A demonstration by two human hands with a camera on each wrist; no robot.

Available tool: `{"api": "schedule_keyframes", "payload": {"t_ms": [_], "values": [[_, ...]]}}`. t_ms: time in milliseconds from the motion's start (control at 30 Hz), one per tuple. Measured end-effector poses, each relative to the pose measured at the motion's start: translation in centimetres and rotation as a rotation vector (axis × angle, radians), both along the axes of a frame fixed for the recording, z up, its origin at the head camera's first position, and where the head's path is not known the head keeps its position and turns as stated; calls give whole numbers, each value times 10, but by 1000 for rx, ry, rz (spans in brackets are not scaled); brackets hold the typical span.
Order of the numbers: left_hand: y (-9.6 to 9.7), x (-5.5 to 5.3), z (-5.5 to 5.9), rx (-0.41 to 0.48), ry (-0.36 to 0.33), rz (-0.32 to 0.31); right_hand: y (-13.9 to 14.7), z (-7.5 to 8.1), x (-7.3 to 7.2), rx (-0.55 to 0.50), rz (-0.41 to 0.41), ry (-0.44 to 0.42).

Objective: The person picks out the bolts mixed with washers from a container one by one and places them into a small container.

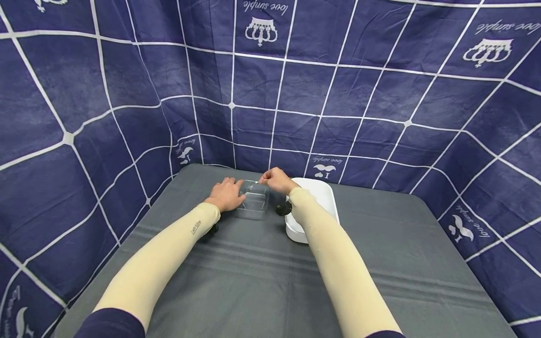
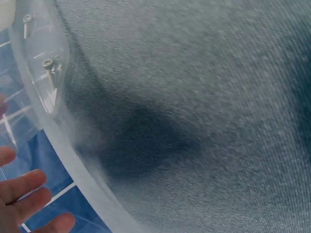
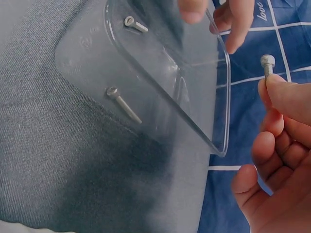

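A clear plastic container (image 1: 253,202) stands on the grey cloth toward the back. Two metal socket-head screws show at its bottom in the right wrist view, one longer screw (image 3: 125,105) and another screw (image 3: 136,25). My left hand (image 1: 227,194) is at the container's left side, its fingers spread and fairly straight. Whether they press on the wall is hard to tell. Above the container's right back corner, my right hand (image 1: 276,180) pinches a knurled-head screw (image 3: 267,63) between thumb and forefinger, head upward.
Just right of the container, a white rectangular tray (image 1: 333,202) sits partly under my right forearm. Grey cloth (image 1: 253,281) covers the table. A blue curtain with white lines (image 1: 321,94) hangs behind and at both sides.
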State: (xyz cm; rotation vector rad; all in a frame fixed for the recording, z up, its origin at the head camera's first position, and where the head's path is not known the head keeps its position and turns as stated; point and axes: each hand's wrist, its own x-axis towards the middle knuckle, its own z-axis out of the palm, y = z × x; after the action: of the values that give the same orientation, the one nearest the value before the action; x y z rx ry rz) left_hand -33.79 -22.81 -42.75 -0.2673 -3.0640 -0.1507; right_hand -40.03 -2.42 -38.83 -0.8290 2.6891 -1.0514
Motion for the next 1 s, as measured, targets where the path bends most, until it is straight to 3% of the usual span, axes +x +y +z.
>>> {"api": "schedule_keyframes", "payload": {"t_ms": [1000], "values": [[5, -2, -2, 3, -23, 33, -5, -12, -1, 33, -17, 21]]}}
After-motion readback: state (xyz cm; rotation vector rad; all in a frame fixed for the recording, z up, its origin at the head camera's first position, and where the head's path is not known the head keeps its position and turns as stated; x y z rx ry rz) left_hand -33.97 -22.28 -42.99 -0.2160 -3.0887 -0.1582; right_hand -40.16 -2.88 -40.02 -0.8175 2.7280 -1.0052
